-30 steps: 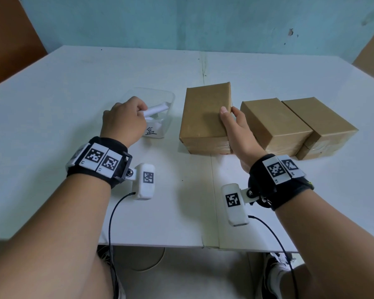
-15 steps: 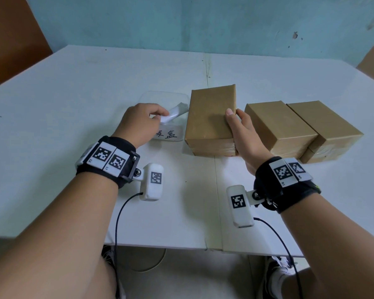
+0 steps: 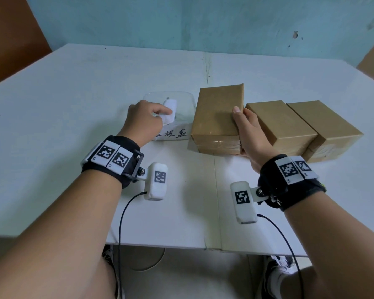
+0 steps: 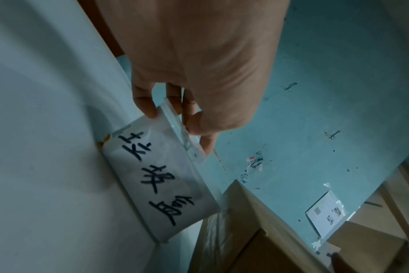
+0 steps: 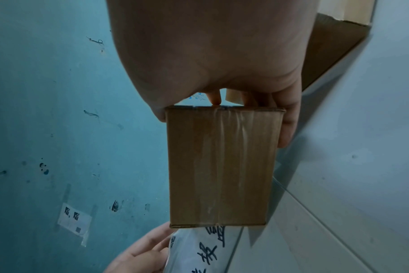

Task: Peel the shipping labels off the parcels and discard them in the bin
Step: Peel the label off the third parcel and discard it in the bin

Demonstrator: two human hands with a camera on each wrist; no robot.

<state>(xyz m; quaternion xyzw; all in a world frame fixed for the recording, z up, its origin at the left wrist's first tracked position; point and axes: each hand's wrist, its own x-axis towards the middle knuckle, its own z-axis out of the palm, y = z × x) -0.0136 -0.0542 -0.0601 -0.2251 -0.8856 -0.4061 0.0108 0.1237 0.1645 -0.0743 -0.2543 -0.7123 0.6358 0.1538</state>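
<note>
A clear plastic bin (image 3: 187, 104) with a handwritten paper tag (image 4: 161, 181) stands on the white table, left of three brown parcels. My left hand (image 3: 161, 114) hovers over the bin's near rim and pinches a crumpled white label (image 3: 169, 112) that hangs into it. In the left wrist view the fingers (image 4: 145, 107) curl around the rim, and the label is hidden. My right hand (image 3: 240, 130) grips the nearest parcel (image 3: 214, 117), thumb on top and fingers down its right side. The right wrist view shows that parcel's taped end (image 5: 222, 166). No label shows on any parcel top.
Two more parcels (image 3: 281, 126) (image 3: 324, 128) lie side by side right of the held one, touching it. The table (image 3: 73, 126) stretches bare to the left and far side. Its front edge (image 3: 160, 246) is close to me. Brown boards lean at both far corners.
My left hand has carried the label rightward and forward, from beside the bin to over its rim. The label now droops into the bin. My right hand stays on the parcel.
</note>
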